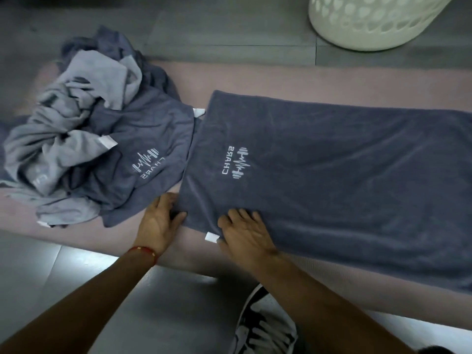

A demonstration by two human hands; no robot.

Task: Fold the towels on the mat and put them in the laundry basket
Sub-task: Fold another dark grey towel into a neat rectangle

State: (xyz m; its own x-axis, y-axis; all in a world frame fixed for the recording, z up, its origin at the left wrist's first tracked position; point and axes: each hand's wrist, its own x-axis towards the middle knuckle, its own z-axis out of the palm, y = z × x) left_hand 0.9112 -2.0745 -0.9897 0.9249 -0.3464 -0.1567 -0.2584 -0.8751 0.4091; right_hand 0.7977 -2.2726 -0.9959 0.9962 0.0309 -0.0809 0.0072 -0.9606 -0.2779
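Note:
A dark blue-grey towel (332, 180) with a white logo lies spread flat along the pink mat (255, 77), running off the right edge. My left hand (159, 223) pinches the towel's near left corner, thumb on top of the cloth. My right hand (245, 233) rests on the towel's near edge just right of a white tag, fingers lightly bent on the fabric. A crumpled pile of towels (97, 149), dark and light grey, lies on the mat's left part. The white laundry basket (370, 21) stands on the floor beyond the mat, upper right.
Grey floor tiles (204, 26) surround the mat. A black-and-white sneaker (263, 325) sits on the floor at the bottom, close to the mat's near edge. A red thread band circles my left wrist.

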